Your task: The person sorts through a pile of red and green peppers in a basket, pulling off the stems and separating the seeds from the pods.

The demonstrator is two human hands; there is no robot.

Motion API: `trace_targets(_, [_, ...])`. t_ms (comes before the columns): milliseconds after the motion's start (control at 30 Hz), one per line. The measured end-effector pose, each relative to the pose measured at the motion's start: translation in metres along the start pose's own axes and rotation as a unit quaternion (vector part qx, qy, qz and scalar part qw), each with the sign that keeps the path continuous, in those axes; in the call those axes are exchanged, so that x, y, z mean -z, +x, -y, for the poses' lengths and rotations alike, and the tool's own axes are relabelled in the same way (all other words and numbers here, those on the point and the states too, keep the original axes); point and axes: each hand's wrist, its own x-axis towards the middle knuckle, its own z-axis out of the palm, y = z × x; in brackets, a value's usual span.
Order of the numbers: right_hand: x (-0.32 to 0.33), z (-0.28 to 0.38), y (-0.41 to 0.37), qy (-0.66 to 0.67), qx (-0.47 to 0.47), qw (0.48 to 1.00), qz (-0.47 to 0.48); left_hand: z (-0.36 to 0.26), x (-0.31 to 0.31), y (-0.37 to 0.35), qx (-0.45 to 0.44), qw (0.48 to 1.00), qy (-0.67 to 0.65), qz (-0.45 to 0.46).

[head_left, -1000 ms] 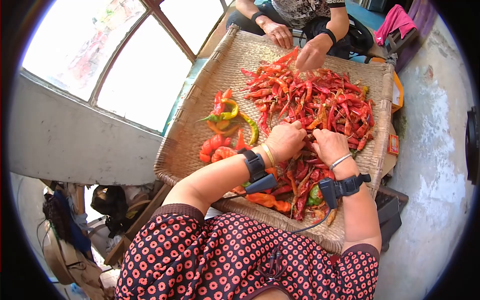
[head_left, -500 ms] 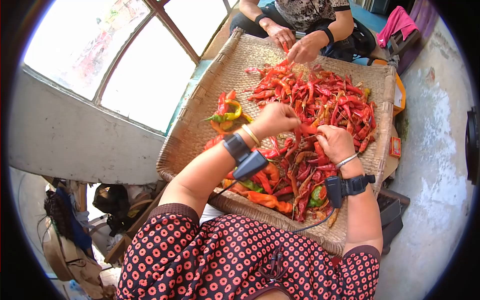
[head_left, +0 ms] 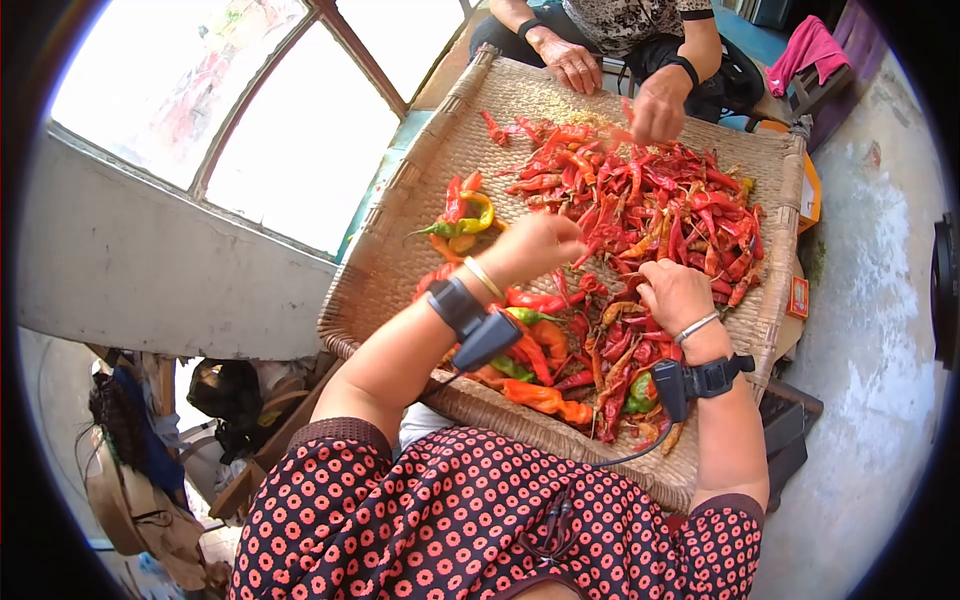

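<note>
Cane, woven flat: the tray (head_left: 395, 285) fills the centre of the frame and carries everything we handle. The red chilli pile (head_left: 665, 200) covers its right half, from the upper centre down to the lower edge. A smaller off-colour cluster (head_left: 462, 218) of green, yellow and orange pods lies apart from it at centre left, on bare weave.

Our left hand (head_left: 535, 245) hovers between pile and cluster, the fingers curled together in a loose fist. We cannot tell whether a pod sits inside. Our right hand (head_left: 675, 295), at centre right, rests knuckles-up on the pile with its fingers bent down among the pods. The tips are hidden, so its grip cannot be read.

At upper centre a co-worker's hand (head_left: 657, 108) dips to the far edge of the pile. The left wrist unit (head_left: 487, 335) and right wrist unit (head_left: 672, 385), both black, trail thin cables toward the lower frame.

We judge the step to be picking through pods. It is done best by:
- working only the near edge of the pile, away from the co-worker's reach
- lifting one pod at a time by its stem
- laying odd-coloured pods on the cluster, never back among the red
- keeping the cables off the pods
</note>
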Motion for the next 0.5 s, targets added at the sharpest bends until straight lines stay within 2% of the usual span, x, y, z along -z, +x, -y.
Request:
trace_targets(33, [0.000, 0.003, -0.001, -0.005, 0.003, 1.000, 0.006, -0.006, -0.014, -0.006, -0.032, 0.997, 0.070, 0.023])
trace_targets(67, [0.000, 0.005, -0.002, -0.006, 0.005, 1.000, 0.007, -0.014, -0.026, -0.013, -0.058, 0.989, 0.135, 0.008])
trace_targets(133, [0.000, 0.007, -0.005, -0.022, -0.006, 1.000, 0.013, -0.016, -0.041, -0.013, -0.039, 0.979, 0.199, 0.026])
trace_targets(267, [-0.004, 0.002, -0.003, -0.029, -0.018, 0.999, 0.015, -0.011, -0.044, -0.009, -0.067, 0.975, 0.210, 0.021])
trace_targets(400, [0.004, 0.004, -0.001, 0.035, 0.007, 0.998, -0.047, -0.010, -0.040, -0.012, -0.080, 0.988, 0.133, 0.026])
trace_targets(467, [0.012, 0.008, 0.002, 0.260, -0.013, 0.964, -0.054, -0.014, -0.043, -0.015, -0.134, 0.989, -0.015, 0.056])
trace_targets(500, [0.017, 0.011, 0.002, 0.333, -0.012, 0.942, -0.037, -0.021, -0.043, -0.016, -0.119, 0.989, -0.063, 0.063])
